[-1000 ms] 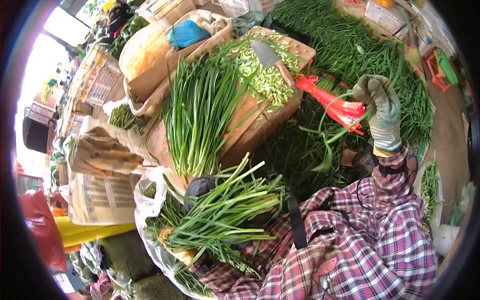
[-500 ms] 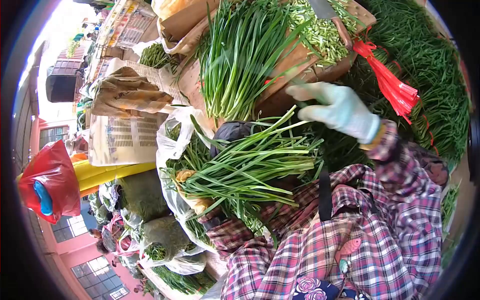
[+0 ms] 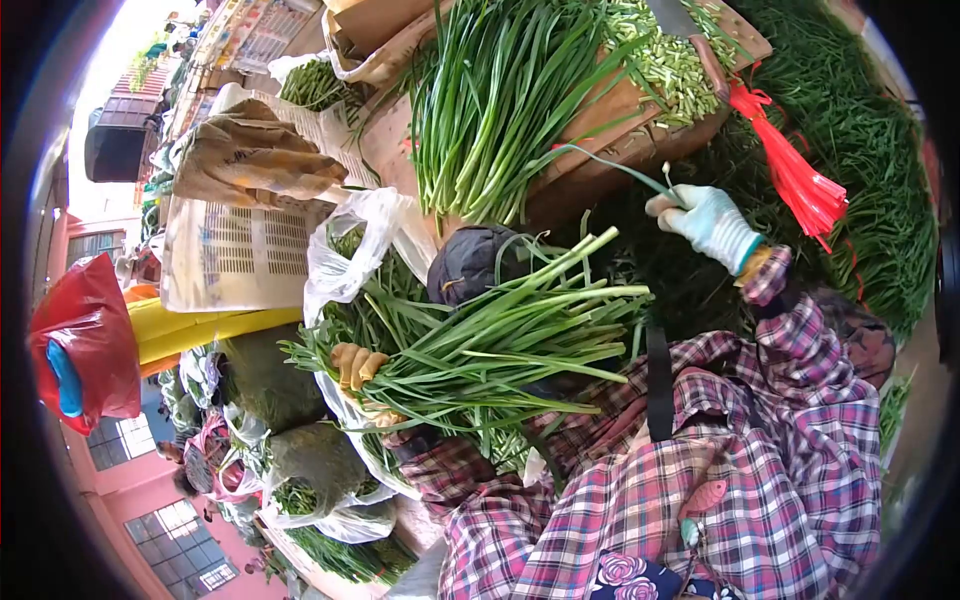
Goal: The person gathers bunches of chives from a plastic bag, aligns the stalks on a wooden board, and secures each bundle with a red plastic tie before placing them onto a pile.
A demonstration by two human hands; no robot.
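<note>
My left hand [image 3: 358,367], in a tan glove, is closed around a loose bunch of garlic chives [image 3: 520,335]. Their cut ends fan out to the right. My right hand [image 3: 708,225], in a white and light-blue glove, pinches a long thin chive leaf [image 3: 625,168] that trails up to the left. It is apart from the bunch. Beyond both hands, a larger pile of garlic chives [image 3: 490,130] lies on a wooden board [image 3: 600,125]. A dark round bundle [image 3: 468,265] sits between that pile and the held bunch.
Chopped stem ends [image 3: 675,85] and a knife [image 3: 705,60] lie at the board's right end. Red plastic ties [image 3: 795,165] hang beside it. More greens [image 3: 830,110] cover the right side. A white plastic bag [image 3: 345,255] and a crate [image 3: 235,260] stand to the left.
My right hand has moved right and slightly down, away from the bunch, and now pinches a thin leaf. The left hand's fingers show more clearly around the chives.
</note>
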